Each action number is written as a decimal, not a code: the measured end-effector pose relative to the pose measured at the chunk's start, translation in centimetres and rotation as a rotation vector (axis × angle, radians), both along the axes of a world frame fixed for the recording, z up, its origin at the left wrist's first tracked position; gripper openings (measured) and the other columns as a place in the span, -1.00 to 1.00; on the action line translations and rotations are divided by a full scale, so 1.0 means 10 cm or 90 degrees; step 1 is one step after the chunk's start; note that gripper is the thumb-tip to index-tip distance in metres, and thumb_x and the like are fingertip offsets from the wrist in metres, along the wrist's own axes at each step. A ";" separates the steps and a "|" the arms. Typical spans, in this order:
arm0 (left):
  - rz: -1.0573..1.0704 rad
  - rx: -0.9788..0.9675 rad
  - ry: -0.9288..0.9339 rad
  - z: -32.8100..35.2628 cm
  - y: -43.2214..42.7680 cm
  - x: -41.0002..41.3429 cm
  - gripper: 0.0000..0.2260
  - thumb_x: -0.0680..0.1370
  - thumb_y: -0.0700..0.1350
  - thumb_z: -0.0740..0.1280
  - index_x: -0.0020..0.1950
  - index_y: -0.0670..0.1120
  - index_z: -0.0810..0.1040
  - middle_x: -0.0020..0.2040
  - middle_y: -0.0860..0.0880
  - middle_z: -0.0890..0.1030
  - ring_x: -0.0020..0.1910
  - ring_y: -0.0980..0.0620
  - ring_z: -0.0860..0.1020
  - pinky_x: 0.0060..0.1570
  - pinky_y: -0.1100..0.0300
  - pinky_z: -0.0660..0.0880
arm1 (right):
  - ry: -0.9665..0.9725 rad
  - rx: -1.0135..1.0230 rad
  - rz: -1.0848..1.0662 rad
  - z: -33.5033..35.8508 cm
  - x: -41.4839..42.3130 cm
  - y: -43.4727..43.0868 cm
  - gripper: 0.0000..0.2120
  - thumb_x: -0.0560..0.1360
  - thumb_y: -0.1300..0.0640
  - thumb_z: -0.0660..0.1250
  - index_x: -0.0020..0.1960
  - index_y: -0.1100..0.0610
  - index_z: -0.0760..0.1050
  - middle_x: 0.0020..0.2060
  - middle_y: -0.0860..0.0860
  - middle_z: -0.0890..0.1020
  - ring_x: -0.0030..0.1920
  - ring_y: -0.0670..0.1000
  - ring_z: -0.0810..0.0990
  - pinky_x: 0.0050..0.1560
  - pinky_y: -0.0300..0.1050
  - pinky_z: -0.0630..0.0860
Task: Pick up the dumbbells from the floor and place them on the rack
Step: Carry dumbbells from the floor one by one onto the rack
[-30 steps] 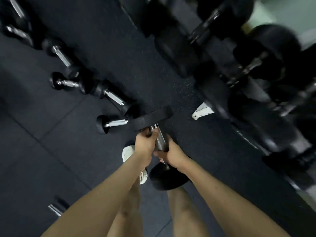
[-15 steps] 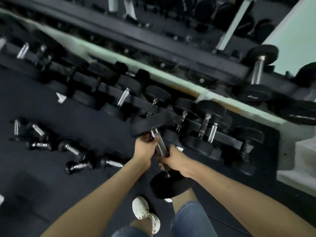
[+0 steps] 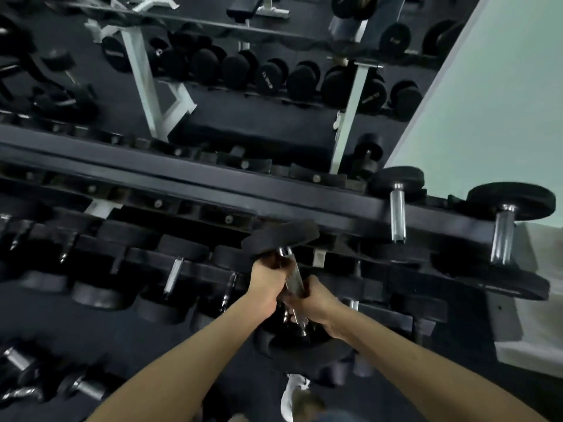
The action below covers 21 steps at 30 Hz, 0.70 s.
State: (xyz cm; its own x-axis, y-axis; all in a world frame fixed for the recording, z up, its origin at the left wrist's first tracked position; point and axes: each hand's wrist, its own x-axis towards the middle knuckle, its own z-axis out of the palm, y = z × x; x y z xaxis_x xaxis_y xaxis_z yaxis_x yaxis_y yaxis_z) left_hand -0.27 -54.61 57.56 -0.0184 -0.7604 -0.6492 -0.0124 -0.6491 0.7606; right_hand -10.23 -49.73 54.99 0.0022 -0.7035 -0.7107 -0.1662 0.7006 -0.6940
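Both hands hold one heavy black dumbbell (image 3: pixel 281 237) by its chrome handle, its far head up near the rack's top tier. My left hand (image 3: pixel 266 283) grips the upper part of the handle and my right hand (image 3: pixel 315 301) grips just below it. The near head hangs low between my forearms. The black dumbbell rack (image 3: pixel 213 190) runs across the view in front of me. Its lower tier is full of dumbbells. Several small dumbbells (image 3: pixel 80 388) lie on the floor at the lower left.
Two dumbbells (image 3: pixel 399 208) rest on the rack's top tier at the right. A mirror behind the rack reflects more weights and a white frame (image 3: pixel 146 83). A pale green wall (image 3: pixel 493 95) stands at the right. My white shoe (image 3: pixel 292 394) is below.
The view has swung up from the floor to the rack. The dumbbell has risen with both hands, from beside the floor dumbbells to level with the rack's top tier.
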 end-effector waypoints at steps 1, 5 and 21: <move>-0.005 -0.003 -0.005 0.00 -0.17 -0.12 -0.87 0.49 -0.27 0.37 -0.20 -0.06 0.57 -0.23 -0.03 0.61 -0.17 -0.03 0.59 -0.20 0.15 0.53 | -0.002 -0.008 -0.011 0.01 -0.11 -0.15 -0.56 0.49 0.18 0.37 0.27 0.19 0.24 -0.04 0.10 0.57 -0.23 -0.03 0.57 -0.38 -0.27 0.57; -0.036 -0.013 -0.018 0.06 -0.73 -0.52 -0.87 0.47 -0.26 0.40 -0.23 -0.06 0.56 -0.19 -0.09 0.63 -0.07 -0.12 0.62 0.05 -0.02 0.57 | -0.004 -0.038 -0.062 0.02 -0.44 -0.63 -0.64 0.52 0.20 0.33 0.23 0.22 0.26 -0.09 0.07 0.56 -0.24 -0.06 0.54 -0.39 -0.33 0.55; -0.137 -0.058 -0.006 -0.30 -2.16 -1.09 -0.83 0.48 -0.31 0.36 -0.24 -0.09 0.48 -0.24 -0.01 0.55 -0.20 0.05 0.55 -0.12 0.19 0.50 | -0.043 -0.028 -0.259 -0.30 -0.77 -1.95 -0.61 0.49 0.23 0.37 0.20 0.23 0.26 -0.15 0.06 0.52 -0.21 0.00 0.52 -0.10 0.00 0.59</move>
State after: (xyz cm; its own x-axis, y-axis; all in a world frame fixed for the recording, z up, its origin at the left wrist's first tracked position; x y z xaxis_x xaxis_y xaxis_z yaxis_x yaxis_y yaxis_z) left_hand -11.15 -76.24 54.54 -0.1801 -0.7949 -0.5793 -0.1501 -0.5599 0.8149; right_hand -17.98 -69.19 51.94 -0.2365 -0.6866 -0.6875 0.1657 0.6687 -0.7248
